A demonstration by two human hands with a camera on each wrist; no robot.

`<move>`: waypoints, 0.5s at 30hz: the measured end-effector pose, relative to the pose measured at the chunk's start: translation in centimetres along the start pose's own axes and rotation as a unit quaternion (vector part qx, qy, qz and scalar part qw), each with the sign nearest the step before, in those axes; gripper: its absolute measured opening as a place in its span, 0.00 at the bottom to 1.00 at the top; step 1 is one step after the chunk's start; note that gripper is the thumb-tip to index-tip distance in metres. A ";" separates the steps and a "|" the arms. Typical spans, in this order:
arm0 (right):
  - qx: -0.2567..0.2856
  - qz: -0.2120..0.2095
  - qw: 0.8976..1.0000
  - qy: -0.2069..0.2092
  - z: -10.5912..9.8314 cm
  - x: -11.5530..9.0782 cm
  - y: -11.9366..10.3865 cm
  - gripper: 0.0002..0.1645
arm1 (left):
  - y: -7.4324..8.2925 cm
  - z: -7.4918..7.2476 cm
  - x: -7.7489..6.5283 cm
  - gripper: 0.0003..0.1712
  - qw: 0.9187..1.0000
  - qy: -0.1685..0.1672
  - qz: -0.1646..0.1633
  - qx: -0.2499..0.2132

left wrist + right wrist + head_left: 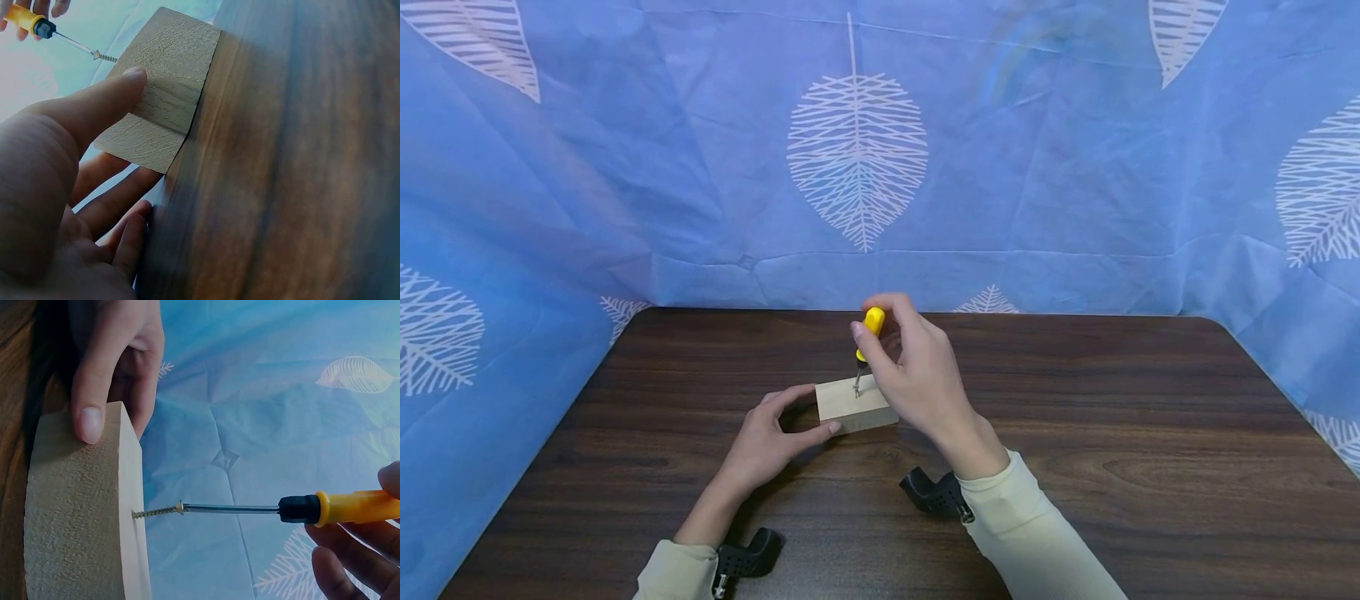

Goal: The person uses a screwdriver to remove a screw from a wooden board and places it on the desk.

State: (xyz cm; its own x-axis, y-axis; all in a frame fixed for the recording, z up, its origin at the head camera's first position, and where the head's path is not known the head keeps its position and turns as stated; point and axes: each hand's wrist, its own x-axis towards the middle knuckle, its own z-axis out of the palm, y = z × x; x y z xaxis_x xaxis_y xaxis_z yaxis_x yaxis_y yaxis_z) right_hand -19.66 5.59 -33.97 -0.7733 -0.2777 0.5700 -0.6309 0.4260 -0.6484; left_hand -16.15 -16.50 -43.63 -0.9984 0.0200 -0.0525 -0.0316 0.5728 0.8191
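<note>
A pale wooden block (pixel 857 414) lies on the table, with a screw (pixel 156 512) standing partly sunk in its top face. My left hand (pixel 769 437) grips the block's left end, thumb on the near side and fingers at the far side. In my right hand (pixel 921 367) is a screwdriver (pixel 872 323) with a yellow handle and black collar, held between thumb and fingers. Its tip meets the screw's head in the right wrist view, and the screw leans slightly off the shaft's line. The left wrist view also shows the screwdriver's shaft (pixel 75 44) reaching the screw.
The dark wood-grain table (pixel 1112 433) spreads out on both sides of the block. Behind it hangs a blue cloth (pixel 1000 167) with white leaf prints. Black wrist mounts (pixel 752 554) sit by both cream sleeves (pixel 1037 533).
</note>
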 end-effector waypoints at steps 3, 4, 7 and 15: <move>0.002 -0.021 1.000 0.012 0.0 0.1 0.2 0.16 | 0.0 0.0 0.0 0.40 1.000 0.000 -0.001 0.000; 0.006 -0.026 1.000 0.015 0.0 0.1 0.2 0.16 | 0.1 0.0 0.0 0.40 1.000 0.000 -0.001 0.000; 0.017 -0.042 0.999 0.025 0.0 0.2 0.3 0.15 | 0.0 0.0 0.0 0.40 1.000 0.000 0.000 0.000; 0.035 -0.039 0.998 0.025 -0.2 0.1 0.0 0.19 | 0.0 0.0 0.0 0.40 1.000 0.001 0.000 0.004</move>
State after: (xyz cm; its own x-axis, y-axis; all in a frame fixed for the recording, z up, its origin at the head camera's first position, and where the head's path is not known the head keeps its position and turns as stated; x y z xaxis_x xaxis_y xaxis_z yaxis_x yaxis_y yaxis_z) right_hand -19.74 5.76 -33.77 -0.7180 -0.2631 0.6444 -0.6940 0.3421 -0.6335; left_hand -16.13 -16.50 -43.60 -0.9986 0.0178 -0.0505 -0.0309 0.5790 0.8148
